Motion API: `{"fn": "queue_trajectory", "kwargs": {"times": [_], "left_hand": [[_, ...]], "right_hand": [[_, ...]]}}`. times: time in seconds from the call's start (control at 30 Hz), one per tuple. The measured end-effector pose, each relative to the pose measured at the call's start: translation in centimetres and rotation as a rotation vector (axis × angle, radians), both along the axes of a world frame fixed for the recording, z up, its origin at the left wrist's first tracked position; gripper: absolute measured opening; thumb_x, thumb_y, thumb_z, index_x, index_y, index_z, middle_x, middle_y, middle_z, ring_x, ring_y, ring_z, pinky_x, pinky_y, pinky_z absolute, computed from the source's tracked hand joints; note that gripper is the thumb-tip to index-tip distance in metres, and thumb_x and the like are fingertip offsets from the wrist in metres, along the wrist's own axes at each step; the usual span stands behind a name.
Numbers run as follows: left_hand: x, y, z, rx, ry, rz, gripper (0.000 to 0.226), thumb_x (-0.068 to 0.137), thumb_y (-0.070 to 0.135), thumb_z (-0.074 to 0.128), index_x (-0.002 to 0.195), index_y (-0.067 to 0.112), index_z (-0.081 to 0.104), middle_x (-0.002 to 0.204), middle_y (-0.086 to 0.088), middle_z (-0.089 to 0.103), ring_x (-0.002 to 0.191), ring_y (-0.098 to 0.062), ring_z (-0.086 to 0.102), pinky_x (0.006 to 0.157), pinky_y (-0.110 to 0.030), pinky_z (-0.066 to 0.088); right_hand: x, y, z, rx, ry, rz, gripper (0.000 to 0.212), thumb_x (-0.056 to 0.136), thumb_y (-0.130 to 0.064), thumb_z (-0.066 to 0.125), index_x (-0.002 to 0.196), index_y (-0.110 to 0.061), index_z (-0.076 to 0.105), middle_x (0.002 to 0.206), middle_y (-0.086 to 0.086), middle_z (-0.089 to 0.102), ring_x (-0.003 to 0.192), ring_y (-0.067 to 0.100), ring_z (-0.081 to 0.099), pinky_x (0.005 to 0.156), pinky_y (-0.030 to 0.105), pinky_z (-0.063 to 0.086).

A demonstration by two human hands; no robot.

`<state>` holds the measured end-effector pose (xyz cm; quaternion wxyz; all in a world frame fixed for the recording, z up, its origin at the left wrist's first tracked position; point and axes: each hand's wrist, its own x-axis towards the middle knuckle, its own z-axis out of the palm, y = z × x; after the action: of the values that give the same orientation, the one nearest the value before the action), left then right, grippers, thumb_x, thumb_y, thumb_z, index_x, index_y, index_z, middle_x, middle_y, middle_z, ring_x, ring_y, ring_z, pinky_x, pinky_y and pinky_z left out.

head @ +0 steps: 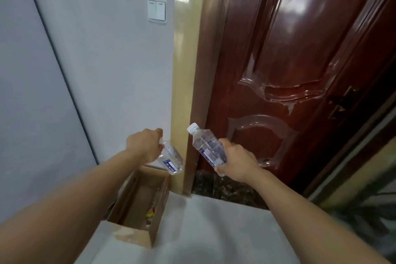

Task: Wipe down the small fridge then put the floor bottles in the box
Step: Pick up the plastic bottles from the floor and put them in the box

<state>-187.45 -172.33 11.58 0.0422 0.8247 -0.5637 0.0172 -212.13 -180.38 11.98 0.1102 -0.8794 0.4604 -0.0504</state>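
Grey wall, red door: one bottle (171, 159), print unreadable, is gripped at its neck by the left hand (145, 146) above the open box (137, 201); another bottle (209, 148) is grasped by the right hand (237, 159).

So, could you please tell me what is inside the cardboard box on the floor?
Inside the cardboard box something yellow and red lies by the right wall, too blurred to identify. The near wall hides the rest of the bottom.
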Motion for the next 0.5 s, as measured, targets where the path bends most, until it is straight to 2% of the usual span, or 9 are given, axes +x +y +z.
{"fn": "queue_trajectory", "kwargs": {"times": [0.2, 0.37, 0.5], "left_hand": [[3.6, -3.9, -1.4, 0.029, 0.008, 0.111, 0.032, 0.093, 0.042, 0.044, 0.121, 0.025, 0.046, 0.113, -0.003, 0.062, 0.095, -0.023, 0.06, 0.065, -0.03, 0.041], [6.4, -5.4, -3.2, 0.071, 0.083, 0.264, 0.032, 0.092, 0.039, 0.045, 0.12, 0.023, 0.046, 0.116, -0.006, 0.061, 0.102, -0.027, 0.059, 0.075, -0.033, 0.044], [8.0, -6.8, -4.9, 0.073, 0.168, 0.425, 0.031, 0.093, 0.037, 0.046, 0.12, 0.024, 0.047, 0.117, -0.007, 0.06, 0.1, -0.027, 0.059, 0.073, -0.033, 0.044]], "right_hand": [[4.3, -7.1, -0.3, 0.044, 0.018, 0.075, 0.068, 0.07, -0.039, 0.073, 0.126, -0.024, 0.038, 0.116, 0.003, 0.06, 0.104, 0.028, 0.06, 0.078, 0.034, 0.046], [10.1, -12.4, -2.4, 0.11, 0.043, 0.215, 0.068, 0.067, -0.035, 0.073, 0.125, -0.025, 0.039, 0.113, 0.002, 0.062, 0.1, 0.027, 0.062, 0.077, 0.032, 0.049], [15.3, -16.4, -4.8, 0.131, 0.07, 0.386, 0.072, 0.072, -0.032, 0.069, 0.133, -0.026, 0.033, 0.117, 0.006, 0.06, 0.105, 0.029, 0.059, 0.081, 0.033, 0.047]]}}
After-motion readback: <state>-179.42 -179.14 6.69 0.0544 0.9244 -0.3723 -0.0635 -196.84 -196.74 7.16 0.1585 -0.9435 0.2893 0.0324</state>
